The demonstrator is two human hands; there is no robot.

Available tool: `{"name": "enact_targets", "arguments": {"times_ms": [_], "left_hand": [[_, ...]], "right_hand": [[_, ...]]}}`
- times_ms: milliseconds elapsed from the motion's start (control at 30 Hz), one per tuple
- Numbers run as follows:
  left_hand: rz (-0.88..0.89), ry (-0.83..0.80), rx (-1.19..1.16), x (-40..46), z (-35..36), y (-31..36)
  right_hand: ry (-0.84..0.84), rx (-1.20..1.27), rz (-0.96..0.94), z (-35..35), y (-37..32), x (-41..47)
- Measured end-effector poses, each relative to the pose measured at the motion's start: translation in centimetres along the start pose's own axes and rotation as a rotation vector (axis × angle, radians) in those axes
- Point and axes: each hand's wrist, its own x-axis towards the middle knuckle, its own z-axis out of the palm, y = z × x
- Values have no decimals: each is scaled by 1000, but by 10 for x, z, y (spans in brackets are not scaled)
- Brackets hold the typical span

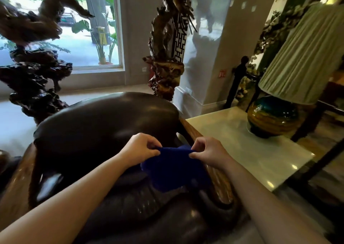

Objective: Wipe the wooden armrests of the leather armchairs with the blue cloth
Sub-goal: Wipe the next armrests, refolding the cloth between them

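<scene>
A dark brown leather armchair (pixel 104 124) fills the middle of the head view. Its right wooden armrest (pixel 220 184) runs from the backrest toward me, partly under my right forearm. The left wooden armrest (pixel 16 188) shows at the left edge. I hold a dark blue cloth (pixel 175 169) above the seat, close to the right armrest. My left hand (pixel 141 147) pinches its top left edge. My right hand (pixel 208 153) pinches the top right edge. The cloth hangs down between them.
A pale stone-topped side table (pixel 247 154) stands right of the chair, bearing a round glazed lamp (pixel 271 117) with a pleated green shade. Dark carved root sculptures stand behind the chair at left (pixel 31 79) and centre (pixel 165 57). A window lies beyond.
</scene>
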Motion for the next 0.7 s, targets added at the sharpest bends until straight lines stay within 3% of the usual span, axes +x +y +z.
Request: {"name": "enact_targets", "arguments": {"times_ms": [200, 700], "left_hand": [[11, -18, 42, 54, 38, 38], [37, 13, 43, 242, 112, 72]], "right_hand": [[-36, 95, 44, -46, 56, 27], [-57, 19, 60, -136, 172, 174]]}}
